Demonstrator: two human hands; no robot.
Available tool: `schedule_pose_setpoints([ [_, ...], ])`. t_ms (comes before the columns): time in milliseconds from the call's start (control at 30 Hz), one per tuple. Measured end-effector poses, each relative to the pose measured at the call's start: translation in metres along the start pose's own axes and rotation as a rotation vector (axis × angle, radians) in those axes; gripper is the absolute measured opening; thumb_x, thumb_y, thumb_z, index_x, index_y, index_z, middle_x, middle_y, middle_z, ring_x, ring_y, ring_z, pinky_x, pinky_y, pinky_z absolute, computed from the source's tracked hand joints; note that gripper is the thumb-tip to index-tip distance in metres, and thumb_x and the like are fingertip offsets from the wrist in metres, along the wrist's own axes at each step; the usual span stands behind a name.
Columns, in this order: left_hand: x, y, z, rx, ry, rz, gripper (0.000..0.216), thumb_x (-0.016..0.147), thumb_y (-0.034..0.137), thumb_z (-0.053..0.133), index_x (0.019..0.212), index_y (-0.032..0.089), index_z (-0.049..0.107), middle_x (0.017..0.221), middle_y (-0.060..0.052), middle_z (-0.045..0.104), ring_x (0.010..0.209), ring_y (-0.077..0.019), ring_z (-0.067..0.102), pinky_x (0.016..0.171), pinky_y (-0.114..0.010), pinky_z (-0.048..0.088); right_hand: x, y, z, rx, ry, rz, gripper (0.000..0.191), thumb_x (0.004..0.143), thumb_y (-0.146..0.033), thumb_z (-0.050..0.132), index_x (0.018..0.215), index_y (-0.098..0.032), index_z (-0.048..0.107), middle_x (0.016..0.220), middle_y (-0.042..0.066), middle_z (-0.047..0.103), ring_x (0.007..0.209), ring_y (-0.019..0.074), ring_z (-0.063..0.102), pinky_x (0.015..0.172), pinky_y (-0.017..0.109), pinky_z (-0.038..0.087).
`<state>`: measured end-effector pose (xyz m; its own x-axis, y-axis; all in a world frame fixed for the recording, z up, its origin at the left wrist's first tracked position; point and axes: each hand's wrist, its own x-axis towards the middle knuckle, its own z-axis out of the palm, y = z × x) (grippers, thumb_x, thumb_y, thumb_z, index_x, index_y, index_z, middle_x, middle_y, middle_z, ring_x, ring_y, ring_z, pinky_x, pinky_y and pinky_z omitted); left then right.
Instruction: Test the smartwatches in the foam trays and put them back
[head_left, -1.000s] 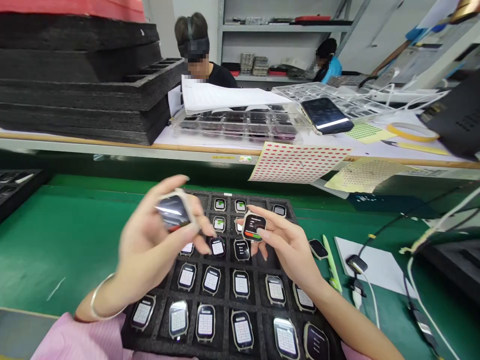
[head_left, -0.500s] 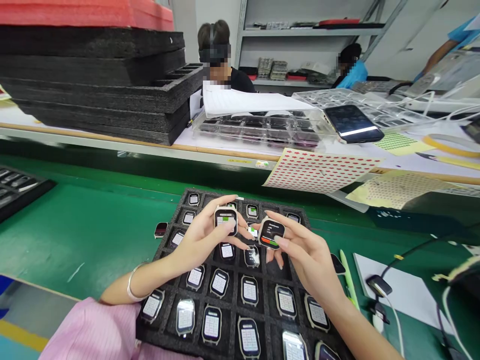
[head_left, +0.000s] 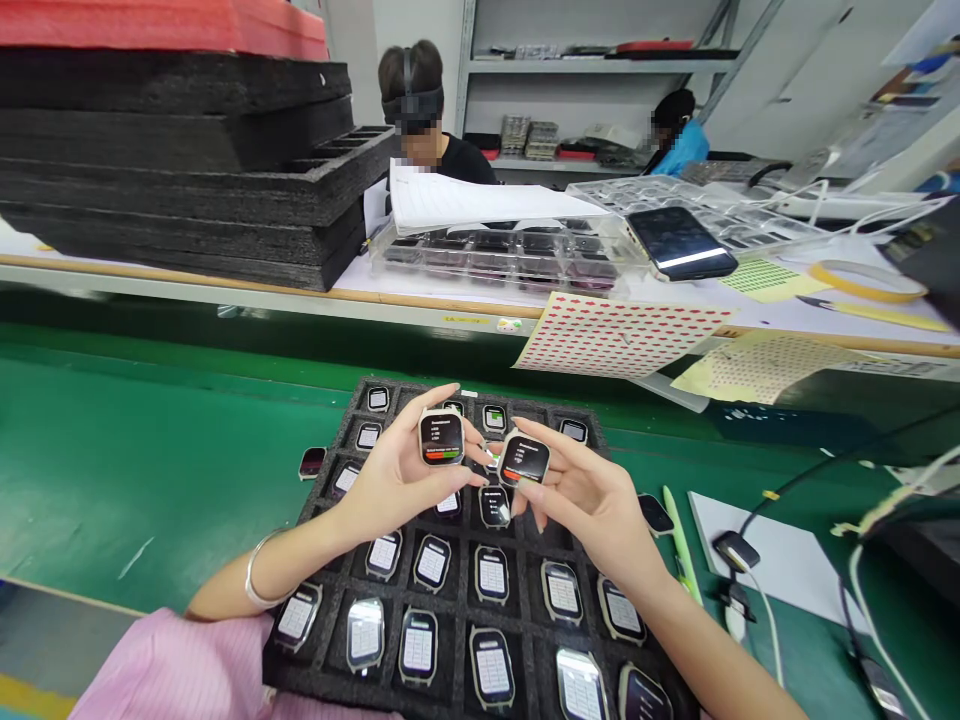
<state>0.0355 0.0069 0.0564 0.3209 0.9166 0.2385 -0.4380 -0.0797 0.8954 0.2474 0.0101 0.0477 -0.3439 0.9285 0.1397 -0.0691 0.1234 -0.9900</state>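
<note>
My left hand pinches a strapless smartwatch body with a dark lit screen, held up over the black foam tray. My right hand grips a second watch body the same way, its screen showing a red and green bar. The two watches sit side by side, almost touching. Below them the tray holds several watch bodies with lit white screens in its pockets. A silver bangle circles my left wrist.
A loose watch body lies on the green mat left of the tray, another to the right beside a green pen. Cables and white paper lie at right. Stacked black foam trays, clear trays, a phone and sticker sheets fill the far bench. Two people sit behind it.
My left hand has come down and forward, bringing its watch beside the right one. That watch's screen changed from a white and green display to a dark one.
</note>
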Motion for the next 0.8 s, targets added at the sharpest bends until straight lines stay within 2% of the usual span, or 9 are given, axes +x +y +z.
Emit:
schedule_pose_setpoints([
  [167,0.002,-0.002,0.001,0.067,0.023,0.004,0.052,0.085,0.014,0.061,0.132,0.020,0.042,0.091,-0.005,0.061,0.084,-0.0183,0.064,0.068,-0.031,0.061,-0.002,-0.001,0.000,0.083,0.006,0.003,0.038,0.088,-0.027,0.061,0.125,-0.021,0.059,0.077,0.005,0.068,0.056,0.0186,0.063,0.043,0.027,0.047],
  [267,0.001,-0.005,-0.001,0.057,-0.001,0.000,0.052,0.082,0.013,0.063,0.130,0.020,0.044,0.093,-0.005,0.061,0.086,-0.0191,0.064,0.070,-0.033,0.061,-0.002,-0.003,0.003,0.032,0.082,0.016,0.030,0.091,-0.031,0.058,0.119,-0.020,0.063,0.070,0.004,0.067,0.047,0.0157,0.058,0.039,0.026,0.043],
  [367,0.002,-0.006,-0.002,0.051,0.005,0.004,0.045,0.085,0.017,0.060,0.127,0.019,0.046,0.092,-0.006,0.062,0.084,-0.0194,0.065,0.066,-0.032,0.061,-0.002,-0.004,0.006,-0.031,0.124,0.027,0.025,0.090,-0.029,0.060,0.114,-0.021,0.065,0.074,0.004,0.069,0.044,0.0125,0.056,0.037,0.023,0.040],
  [500,0.005,-0.007,-0.002,0.089,0.086,-0.041,0.038,0.089,0.025,0.057,0.125,0.016,0.048,0.083,-0.005,0.062,0.074,-0.0177,0.066,0.054,-0.027,0.060,-0.002,-0.003,0.004,0.017,0.046,0.019,0.029,0.089,-0.024,0.060,0.117,-0.022,0.065,0.069,0.002,0.066,0.047,0.0129,0.058,0.041,0.022,0.043],
  [567,0.007,-0.008,-0.003,0.084,0.104,-0.051,0.038,0.089,0.026,0.056,0.125,0.015,0.048,0.081,-0.005,0.062,0.072,-0.0174,0.066,0.052,-0.025,0.059,-0.002,-0.004,0.003,0.073,-0.022,0.022,0.037,0.085,-0.020,0.063,0.122,-0.023,0.062,0.080,0.004,0.068,0.055,0.0151,0.062,0.044,0.023,0.045],
  [667,0.007,-0.010,-0.006,0.036,0.075,-0.020,0.047,0.083,0.019,0.062,0.128,0.017,0.047,0.088,-0.005,0.063,0.078,-0.0185,0.066,0.059,-0.028,0.060,-0.003,-0.006,0.003,0.112,-0.080,0.032,0.047,0.081,-0.017,0.066,0.127,-0.024,0.058,0.104,0.009,0.067,0.065,0.0174,0.065,0.046,0.024,0.047],
  [733,0.006,-0.011,-0.007,0.011,0.038,-0.004,0.056,0.078,0.013,0.066,0.130,0.019,0.045,0.094,-0.005,0.062,0.085,-0.0200,0.065,0.065,-0.030,0.061,-0.002,-0.007,0.005,0.085,-0.066,0.032,0.047,0.083,-0.016,0.067,0.127,-0.025,0.057,0.106,0.009,0.067,0.065,0.0160,0.065,0.047,0.024,0.048],
  [800,0.006,-0.010,-0.007,0.012,0.018,-0.011,0.062,0.076,0.010,0.067,0.132,0.020,0.043,0.099,-0.006,0.061,0.090,-0.0206,0.065,0.071,-0.031,0.061,-0.002,-0.007,0.006,0.048,-0.047,0.033,0.045,0.084,-0.014,0.067,0.126,-0.025,0.058,0.100,0.007,0.069,0.063,0.0141,0.064,0.047,0.022,0.048],
])
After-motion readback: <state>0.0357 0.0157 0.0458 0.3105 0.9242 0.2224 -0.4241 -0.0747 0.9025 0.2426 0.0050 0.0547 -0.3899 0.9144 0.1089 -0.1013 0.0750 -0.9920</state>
